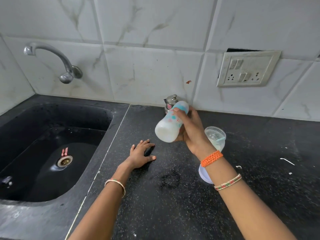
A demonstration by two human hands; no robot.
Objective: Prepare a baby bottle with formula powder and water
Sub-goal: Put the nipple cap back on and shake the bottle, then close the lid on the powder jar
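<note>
The right hand (187,129) grips the milky baby bottle (170,123) tipped on a slant, bottom near-left, while the flat left hand (141,154) holds nothing.

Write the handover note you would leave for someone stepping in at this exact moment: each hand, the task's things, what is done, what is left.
Right hand grips the baby bottle, tilted above the counter, milky liquid inside.
Left hand rests open on the counter, holding nothing.
Clear cup stands behind the right wrist; a steel pot sits by the wall.
Done: powder and water seem to be in.
Left: finish mixing, set the bottle down. Whether a cap is fitted cannot be seen.
</note>
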